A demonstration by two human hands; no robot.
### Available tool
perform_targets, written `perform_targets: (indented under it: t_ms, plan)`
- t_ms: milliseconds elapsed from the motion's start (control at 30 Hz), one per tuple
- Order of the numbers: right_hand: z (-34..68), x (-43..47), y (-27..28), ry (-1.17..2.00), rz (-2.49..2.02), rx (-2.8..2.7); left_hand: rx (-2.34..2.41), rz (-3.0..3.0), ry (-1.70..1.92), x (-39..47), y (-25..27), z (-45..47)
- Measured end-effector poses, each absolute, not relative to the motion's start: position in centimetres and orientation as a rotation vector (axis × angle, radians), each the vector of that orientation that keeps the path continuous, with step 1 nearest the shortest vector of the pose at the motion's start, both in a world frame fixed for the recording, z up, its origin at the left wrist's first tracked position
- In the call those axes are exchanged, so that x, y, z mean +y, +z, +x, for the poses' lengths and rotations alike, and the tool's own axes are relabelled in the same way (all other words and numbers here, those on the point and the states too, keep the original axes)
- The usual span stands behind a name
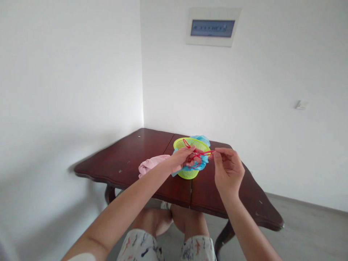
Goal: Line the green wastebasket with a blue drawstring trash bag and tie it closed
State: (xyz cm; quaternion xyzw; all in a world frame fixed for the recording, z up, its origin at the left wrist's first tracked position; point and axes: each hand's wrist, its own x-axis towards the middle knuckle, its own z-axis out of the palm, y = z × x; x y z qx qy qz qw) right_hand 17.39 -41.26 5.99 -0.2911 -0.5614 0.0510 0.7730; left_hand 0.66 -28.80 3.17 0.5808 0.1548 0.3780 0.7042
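A red cord (207,153) stretches between my two hands in front of a yellow-green plastic basket (188,174). My left hand (185,158) is closed on the cord, with a loop of it sticking up above the thumb. Off to the right, my right hand (228,167) pinches the other end between thumb and fingertips. Thin blue material (200,165) bunches around the basket's front and also shows behind its rim; whether it is one piece I cannot tell. Part of the basket is hidden by my left hand.
A crumpled pink cloth (152,164) lies left of the basket, partly behind my left forearm. Everything rests on a dark red-brown wooden table (114,152) with curved edges, standing by a white wall corner. My legs are at the table's near edge.
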Motion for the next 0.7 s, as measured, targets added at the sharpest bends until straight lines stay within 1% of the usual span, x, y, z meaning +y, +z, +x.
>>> perform_targets:
  t_ms: [100,233,333,433,533,700]
  plan:
    - [16.5,-42.9,4.7,0.101,-0.591,-1.217,0.342,1.168,0.798,-28.0,2.9,-0.2]
    - [14.7,-44.3,1.1,0.243,-0.598,-1.256,0.333,1.137,0.82,-28.2,3.2,-0.4]
    - [13.3,-44.3,-2.1,0.463,-0.692,-1.23,0.303,1.153,0.844,-28.9,3.9,-0.5]
    - [12.8,-43.6,-4.2,0.806,-0.743,-1.124,0.299,1.314,0.872,-30.2,4.9,-1.0]
    - [13.5,-42.6,-4.3,1.086,-0.689,-1.043,0.347,1.585,0.876,-32.1,6.5,-2.0]
    - [15.0,-42.0,-2.1,1.163,-0.666,-1.051,0.369,1.847,0.835,-33.9,9.1,-3.6]
